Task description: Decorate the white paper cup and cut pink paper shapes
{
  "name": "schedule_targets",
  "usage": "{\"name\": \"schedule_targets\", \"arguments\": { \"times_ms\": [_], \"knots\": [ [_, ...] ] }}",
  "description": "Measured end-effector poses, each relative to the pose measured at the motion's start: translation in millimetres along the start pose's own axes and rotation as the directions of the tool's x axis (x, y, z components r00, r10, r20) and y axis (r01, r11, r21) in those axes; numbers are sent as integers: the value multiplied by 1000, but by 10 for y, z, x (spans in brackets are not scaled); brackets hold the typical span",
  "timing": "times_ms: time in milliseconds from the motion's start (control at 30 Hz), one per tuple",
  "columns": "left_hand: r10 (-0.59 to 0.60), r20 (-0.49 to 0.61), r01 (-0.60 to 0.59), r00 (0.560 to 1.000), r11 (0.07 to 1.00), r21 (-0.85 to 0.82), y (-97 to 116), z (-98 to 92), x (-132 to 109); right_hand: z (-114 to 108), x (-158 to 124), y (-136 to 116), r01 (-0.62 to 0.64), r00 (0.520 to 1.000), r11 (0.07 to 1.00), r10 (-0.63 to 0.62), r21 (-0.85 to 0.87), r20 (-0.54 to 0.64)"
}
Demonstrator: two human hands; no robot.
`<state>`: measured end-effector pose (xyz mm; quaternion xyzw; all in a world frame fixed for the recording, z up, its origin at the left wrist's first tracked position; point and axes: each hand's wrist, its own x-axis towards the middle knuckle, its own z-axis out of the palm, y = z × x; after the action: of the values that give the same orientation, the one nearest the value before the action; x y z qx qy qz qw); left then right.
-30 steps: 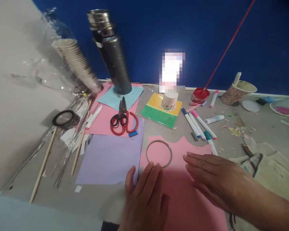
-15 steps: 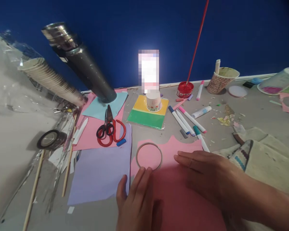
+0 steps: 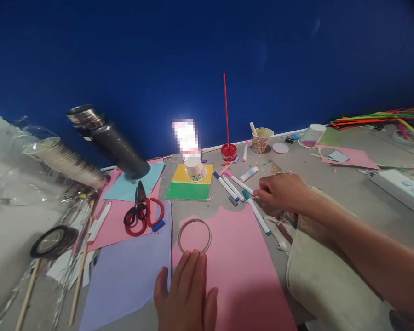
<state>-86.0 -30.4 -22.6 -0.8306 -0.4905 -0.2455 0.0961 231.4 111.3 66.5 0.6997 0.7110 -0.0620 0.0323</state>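
On worktop (image 3: 331,184): left hand (image 3: 186,294) fingers open flat on pink sheet (image 3: 241,257) by ring (image 3: 194,220); right hand (image 3: 279,193) fingers curled at teal marker (image 3: 258,216), grip unclear; sheet unmarked.

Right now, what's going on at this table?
A person is working at a cluttered craft table. Their left hand lies flat on the pink paper, fingertips right beside a thin ring. Their right hand is over at the row of markers, fingers on a teal-capped marker; whether it is gripped is unclear. Red scissors lie untouched to the left.
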Motion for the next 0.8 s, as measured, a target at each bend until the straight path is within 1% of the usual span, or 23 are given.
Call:
{"name": "schedule_targets", "arguments": {
  "times_ms": [67, 167, 267, 367, 467, 567, 700, 800],
  "knots": [
    [2, 15, -2, 1000, 1000, 8, 1, -3, -8, 26, 32, -17, 0, 1000, 1000, 0, 1, 17],
    [3, 20, -3, 1000, 1000, 25, 0, 8, -36, 82, 65, -43, -33, 998, 997, 36, 65, -42],
    [-6, -3, 7, 1000, 998, 61, -13, 51, -66, 93, 80, -34, -20, 995, 993, 30, 117, -91],
    [0, -37, 3, 999, 995, 100, -45, 110, -88, 74, 99, 18, -42, 988, 987, 64, 152, -140],
    [26, -60, -19, 998, 993, 118, -79, 153, -98, 61, 128, 64, -60, 983, 983, 88, 174, -158],
    [34, -74, -25, 997, 992, 126, -97, 169, -102, 67, 138, 35, -36, 985, 983, 65, 178, -160],
    [37, -85, -25, 996, 990, 138, -117, 182, -105, 130, 136, -121, 31, 992, 986, -11, 163, -125],
    [57, -103, -40, 993, 986, 162, -150, 212, -102, 186, 168, -230, 49, 994, 988, -33, 144, -106]
  ]
}}
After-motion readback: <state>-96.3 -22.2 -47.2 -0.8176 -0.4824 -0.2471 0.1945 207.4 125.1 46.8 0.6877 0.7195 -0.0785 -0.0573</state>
